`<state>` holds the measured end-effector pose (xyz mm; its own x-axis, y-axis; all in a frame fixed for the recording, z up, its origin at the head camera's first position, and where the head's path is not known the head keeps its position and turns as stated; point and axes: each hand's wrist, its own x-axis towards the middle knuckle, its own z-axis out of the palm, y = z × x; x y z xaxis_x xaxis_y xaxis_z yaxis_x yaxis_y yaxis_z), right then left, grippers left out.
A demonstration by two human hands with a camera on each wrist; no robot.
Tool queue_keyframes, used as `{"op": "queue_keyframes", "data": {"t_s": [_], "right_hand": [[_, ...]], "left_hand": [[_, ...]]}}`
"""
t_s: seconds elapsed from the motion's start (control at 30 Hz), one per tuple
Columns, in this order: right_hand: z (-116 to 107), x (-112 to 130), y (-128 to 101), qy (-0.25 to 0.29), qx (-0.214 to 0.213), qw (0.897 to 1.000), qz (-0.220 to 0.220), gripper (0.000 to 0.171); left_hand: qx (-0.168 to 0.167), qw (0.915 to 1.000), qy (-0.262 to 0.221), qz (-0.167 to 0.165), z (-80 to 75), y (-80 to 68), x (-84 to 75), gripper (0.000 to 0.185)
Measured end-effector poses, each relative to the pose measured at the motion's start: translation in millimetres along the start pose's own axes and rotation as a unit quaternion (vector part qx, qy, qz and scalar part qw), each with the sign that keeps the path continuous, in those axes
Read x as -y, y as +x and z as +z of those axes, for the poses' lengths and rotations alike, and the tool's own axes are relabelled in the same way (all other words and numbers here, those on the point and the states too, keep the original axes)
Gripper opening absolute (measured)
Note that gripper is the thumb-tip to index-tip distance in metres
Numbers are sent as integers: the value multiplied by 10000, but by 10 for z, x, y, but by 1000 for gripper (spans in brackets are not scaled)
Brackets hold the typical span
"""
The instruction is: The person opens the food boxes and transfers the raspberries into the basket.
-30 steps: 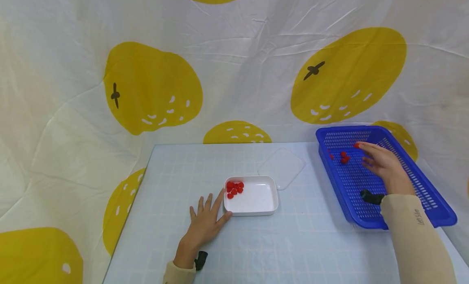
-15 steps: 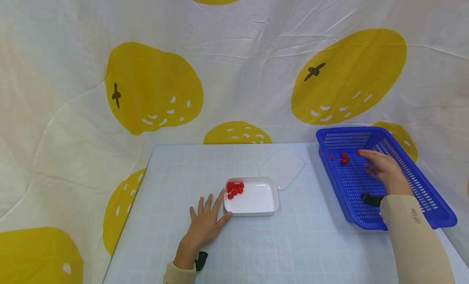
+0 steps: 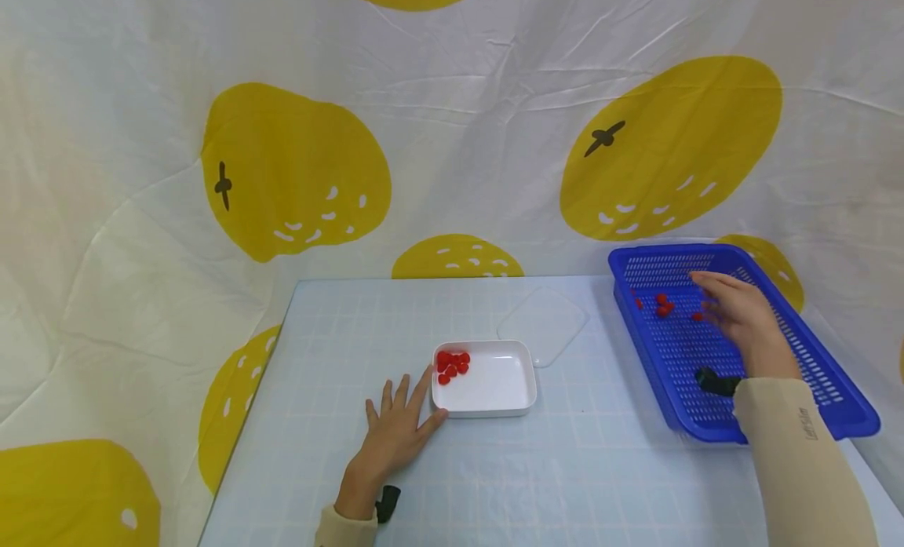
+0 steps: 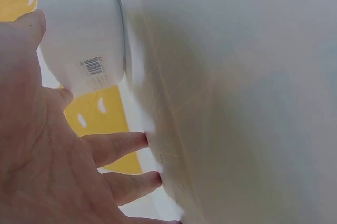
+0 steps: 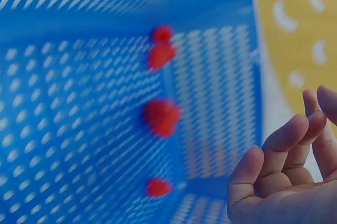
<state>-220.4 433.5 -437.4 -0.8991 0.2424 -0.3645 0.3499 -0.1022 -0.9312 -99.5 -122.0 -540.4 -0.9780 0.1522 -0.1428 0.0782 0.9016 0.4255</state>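
Note:
My left hand (image 3: pixel 397 435) lies with fingers spread on the table and touches the near left corner of a white rectangular dish (image 3: pixel 497 386). Several small red berry-like pieces (image 3: pixel 452 364) sit in that dish, bunched at its left end. Over the blue basket (image 3: pixel 646 362) hovers my right hand (image 3: pixel 741 315), fingers loosely bent and nothing visible between them. Below its fingertips a red piece (image 3: pixel 697 317) lies on the basket floor. More red pieces (image 5: pixel 162 117) appear blurred in the right wrist view, inside the basket.
A clear lid (image 3: pixel 544 327) lies flat behind the dish, at its right. The table (image 3: pixel 551 484) has a pale blue checked cover. Behind it hangs a white cloth (image 3: pixel 459 139) with large yellow fruit prints. The basket stands at the table's right side.
The red piece that my right fingertips held now lies in the basket. That hand dipped slightly, then rose again. The left hand has stayed at the dish.

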Motion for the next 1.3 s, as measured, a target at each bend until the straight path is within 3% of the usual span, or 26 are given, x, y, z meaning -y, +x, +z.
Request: {"op": "queue_keyframes", "data": {"t_s": [0.17,0.37,0.63,0.8,1.03,1.3], "right_hand": [[265,190,-219,89,405,9970,-649,12],[625,324,-475,-416,641,9890,-1264,18],[1055,353,-655,-499,1478,9730,-1699,22],[1310,294,-709,-713,1705,9658,-1819,26],[1708,148,-745,-1384,1692,9602,-1741,31],[2142,-81,-731,-1293,2099,9562,-1580,35]], "left_hand": [[-8,10000,21,7,5,0,1,82],[3,10000,15,23,-4,-6,-2,82],[26,10000,11,28,-19,-1,-11,82],[61,10000,35,-17,-22,-6,-14,82],[61,10000,57,-51,-25,-13,-15,83],[50,10000,60,-23,-6,-1,-7,83]]}}
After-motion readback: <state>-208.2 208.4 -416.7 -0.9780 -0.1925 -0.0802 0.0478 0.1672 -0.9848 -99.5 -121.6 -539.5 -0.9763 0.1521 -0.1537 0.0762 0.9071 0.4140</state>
